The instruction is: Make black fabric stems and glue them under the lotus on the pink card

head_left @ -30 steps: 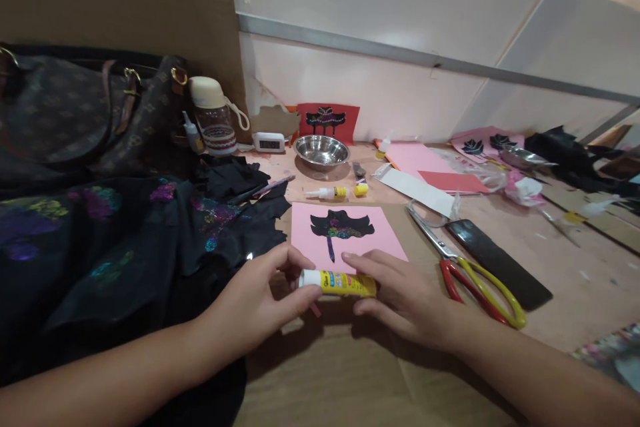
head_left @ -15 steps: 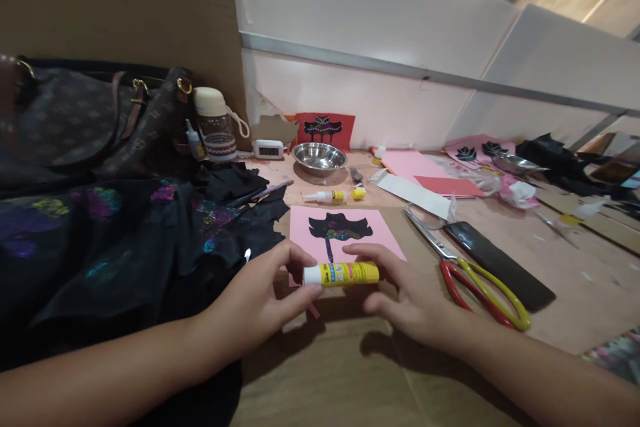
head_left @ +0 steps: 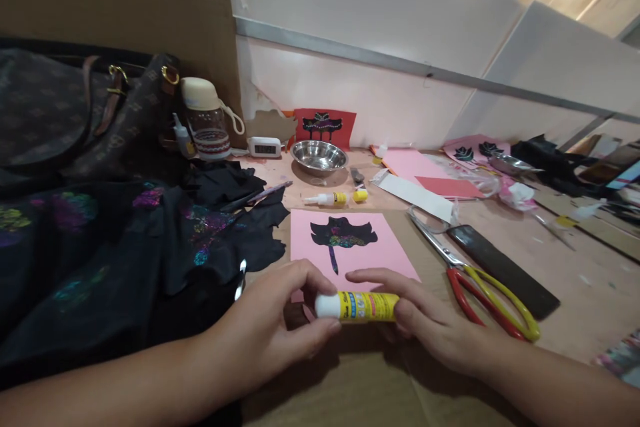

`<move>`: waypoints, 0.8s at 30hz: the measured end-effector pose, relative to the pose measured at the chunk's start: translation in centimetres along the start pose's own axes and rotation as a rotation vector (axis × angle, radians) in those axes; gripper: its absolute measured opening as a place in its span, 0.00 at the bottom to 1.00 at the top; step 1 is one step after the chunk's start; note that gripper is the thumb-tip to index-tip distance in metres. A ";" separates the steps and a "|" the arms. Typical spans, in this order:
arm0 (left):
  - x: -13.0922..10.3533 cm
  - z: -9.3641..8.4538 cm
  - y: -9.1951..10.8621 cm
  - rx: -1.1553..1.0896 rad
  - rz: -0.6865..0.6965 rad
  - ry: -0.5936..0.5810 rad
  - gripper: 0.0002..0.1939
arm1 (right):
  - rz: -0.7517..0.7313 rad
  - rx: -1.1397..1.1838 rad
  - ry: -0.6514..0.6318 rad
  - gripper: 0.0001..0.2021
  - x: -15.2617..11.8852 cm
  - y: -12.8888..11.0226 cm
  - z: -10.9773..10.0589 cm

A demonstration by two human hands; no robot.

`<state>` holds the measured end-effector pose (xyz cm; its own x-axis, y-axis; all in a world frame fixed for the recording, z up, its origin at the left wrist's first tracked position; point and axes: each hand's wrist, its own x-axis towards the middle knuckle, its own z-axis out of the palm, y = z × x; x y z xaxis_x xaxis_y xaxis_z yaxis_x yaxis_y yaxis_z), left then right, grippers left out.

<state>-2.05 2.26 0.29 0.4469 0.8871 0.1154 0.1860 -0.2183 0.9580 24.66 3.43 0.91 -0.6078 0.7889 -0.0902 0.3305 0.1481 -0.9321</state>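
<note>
A yellow glue stick [head_left: 373, 306] with a white end lies level between my two hands above the cardboard. My left hand [head_left: 287, 313] pinches the white end between thumb and fingers. At the yellow end, my right hand [head_left: 425, 313] has its thumb against the tube and its index finger stretched along the top. Just beyond them, pink paper [head_left: 395, 253] bears a black roof-shaped cutout [head_left: 345, 232] with shiny coloured patches. A dark narrow strip [head_left: 333, 260] slants down below that cutout. The paper's near edge is hidden behind my hands.
Scissors [head_left: 450, 257] with red and yellow handles lie on the right beside a dark phone [head_left: 505, 270]. Black sequined fabric [head_left: 125, 260] covers the left. Behind are a metal bowl [head_left: 319, 157], a small glue bottle [head_left: 327, 199], a drinking bottle [head_left: 205, 120] and a bag [head_left: 45, 107].
Both hands and the glue stick have come lower and slightly right in view, nearer to me. My right thumb has closed onto the tube's yellow end.
</note>
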 end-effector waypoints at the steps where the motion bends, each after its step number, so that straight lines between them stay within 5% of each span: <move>1: 0.0 0.0 0.0 -0.006 -0.031 0.003 0.07 | -0.062 -0.083 0.032 0.34 0.1 0.2 0.0; 6: 0.0 -0.1 0.2 -0.042 -0.099 -0.011 0.10 | -0.159 -0.248 0.141 0.28 0.3 1.2 0.3; 11: 0.1 -0.1 0.3 -0.025 -0.028 0.012 0.09 | -0.243 -0.350 0.063 0.17 0.0 0.4 0.1; 19: 0.1 -0.2 0.1 0.065 0.117 0.036 0.07 | -0.080 -0.300 -0.133 0.31 0.3 -1.5 -0.4; 24: -0.2 0.1 0.4 0.007 0.020 0.029 0.08 | -0.206 -0.382 -0.031 0.31 0.4 -1.0 -0.1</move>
<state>-1.95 1.99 0.61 0.4253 0.8939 0.1419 0.1839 -0.2389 0.9535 24.10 3.67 1.85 -0.7086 0.7023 0.0681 0.4401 0.5155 -0.7352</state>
